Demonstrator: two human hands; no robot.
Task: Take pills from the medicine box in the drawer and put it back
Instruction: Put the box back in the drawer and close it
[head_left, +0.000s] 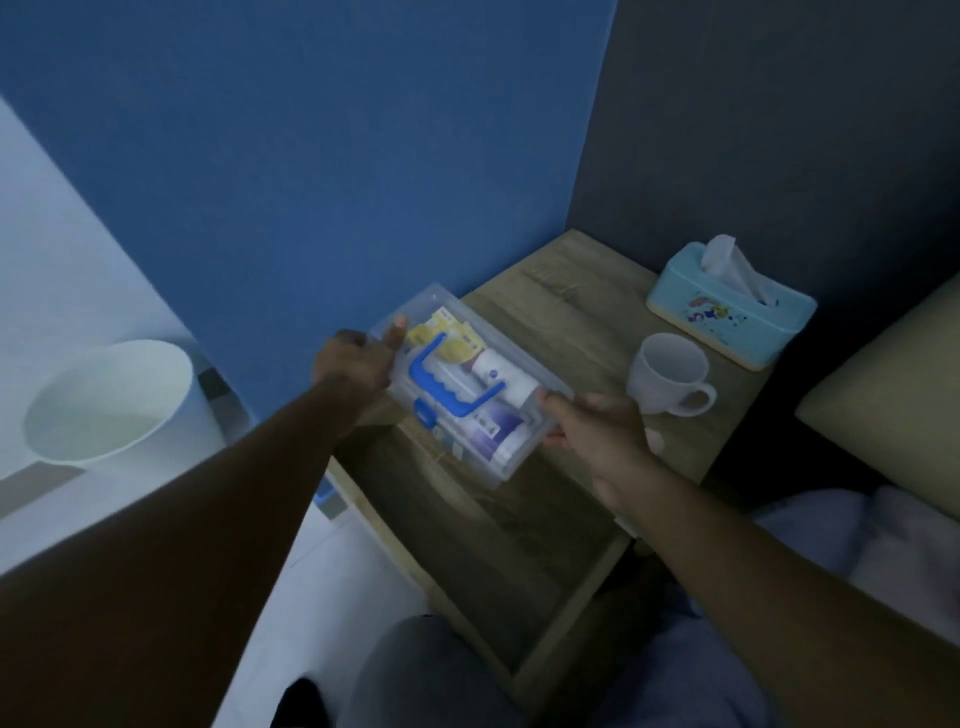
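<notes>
While both hands hold it, the medicine box (462, 384) sits in the air between them, above the open drawer (498, 530) and level with the front edge of the nightstand top (582, 306). The left hand (358, 358) grips the box's far-left end: thumb pressed on the clear lid, remaining fingers hidden beneath, so closed around that end. The right hand (602, 436) clamps the opposite, near-right end, thumb on top near the corner, fingers curled under the side wall.

Box: transparent plastic, lid closed, blue carry handle (452, 379) lying flat on the lid between the two grips, blue latch (425, 415) on the front edge. Box tilted, left end farther from the person, right end nearer. Through the lid: yellow packets toward the left-hand grip, white and purple tubes or bottles toward the right-hand grip. Labels too blurred to read.

Just beyond the right hand, on the nightstand top, a white mug (670, 376) stands tilted toward the camera, handle to the right. Further out past the mug, a light-blue tissue box (732, 312) with a tissue sticking up. Out past the left hand, well apart, a white bin (109, 400) on the floor against the blue wall (311, 156).

Drawer interior under the box is dark; contents cannot be made out.
</notes>
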